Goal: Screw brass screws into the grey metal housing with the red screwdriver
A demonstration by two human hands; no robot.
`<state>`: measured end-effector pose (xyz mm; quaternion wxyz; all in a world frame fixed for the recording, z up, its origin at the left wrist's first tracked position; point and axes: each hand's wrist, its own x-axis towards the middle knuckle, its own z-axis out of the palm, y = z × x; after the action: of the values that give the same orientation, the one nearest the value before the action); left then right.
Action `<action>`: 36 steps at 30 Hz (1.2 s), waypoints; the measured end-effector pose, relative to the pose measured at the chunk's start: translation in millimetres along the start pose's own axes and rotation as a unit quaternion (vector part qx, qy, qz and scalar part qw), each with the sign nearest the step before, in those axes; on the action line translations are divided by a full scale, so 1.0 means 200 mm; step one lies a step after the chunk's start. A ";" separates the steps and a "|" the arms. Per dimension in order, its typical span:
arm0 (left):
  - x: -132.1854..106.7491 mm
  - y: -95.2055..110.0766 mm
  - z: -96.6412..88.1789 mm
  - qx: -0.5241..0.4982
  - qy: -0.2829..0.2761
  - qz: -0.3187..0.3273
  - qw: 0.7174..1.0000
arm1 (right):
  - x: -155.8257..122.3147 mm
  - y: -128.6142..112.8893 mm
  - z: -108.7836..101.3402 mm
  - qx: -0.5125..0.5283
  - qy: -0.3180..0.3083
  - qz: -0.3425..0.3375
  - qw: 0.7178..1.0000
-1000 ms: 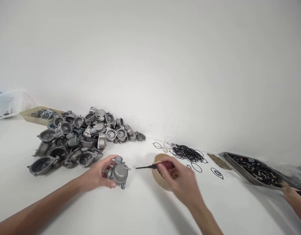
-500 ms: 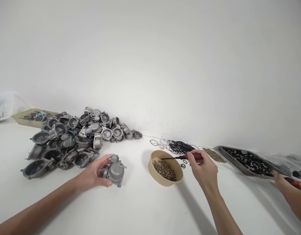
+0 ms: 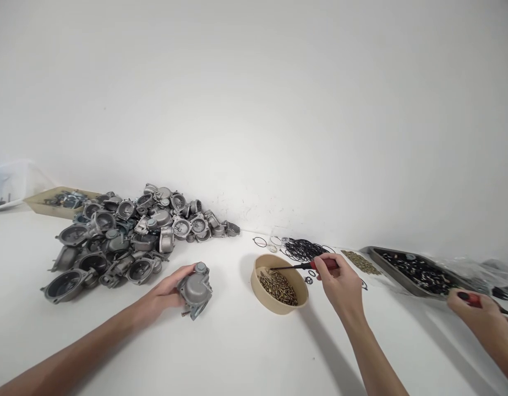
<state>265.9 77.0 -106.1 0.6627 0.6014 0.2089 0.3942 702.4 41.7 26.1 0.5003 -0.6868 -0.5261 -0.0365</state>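
My left hand [image 3: 167,291] is closed around a grey cast-metal carburetor float bowl [image 3: 196,290], held just over the white table left of centre; its fingers are partly hidden behind the part. In my right hand [image 3: 340,283] is a screwdriver with a red and black handle [image 3: 326,265]. Its dark shaft points left into a round tan bowl [image 3: 260,291], and the tip is close to the brass-coloured screws [image 3: 280,289] inside. Whether a screw clings to the tip, I cannot tell.
Left, a heap of similar metal bowls [image 3: 144,240] leans toward the wall, near a tan tray [image 3: 47,206]. Black rubber rings [image 3: 305,249], small brass pieces [image 3: 361,262] and a dark tray [image 3: 392,272] lie right. Another person's hand [image 3: 480,316] holds a red-handled screwdriver at far right.
The float bowl in my left hand has turned, showing a different side. My right hand has shifted slightly left, its screwdriver tip still in the bowl. The other person's hand has moved left.
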 end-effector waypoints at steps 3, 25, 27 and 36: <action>0.01 -0.02 -0.01 -0.003 0.022 -0.004 1.000 | 0.00 -0.02 -0.01 0.011 0.007 0.005 1.000; -0.06 0.20 0.13 0.337 0.111 0.025 0.935 | -0.27 -0.44 -0.05 0.196 0.065 -0.043 0.977; -0.06 0.20 0.14 0.352 0.124 0.032 0.927 | -0.32 -0.46 -0.03 0.220 0.047 -0.039 0.974; -0.06 0.20 0.15 0.364 0.145 0.034 0.919 | -0.48 -0.53 0.10 0.276 -0.071 0.031 0.958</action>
<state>270.2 46.3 -64.5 0.3467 0.7442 0.4110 0.3962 570.2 -15.2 29.4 0.6326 -0.5386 -0.5285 0.1743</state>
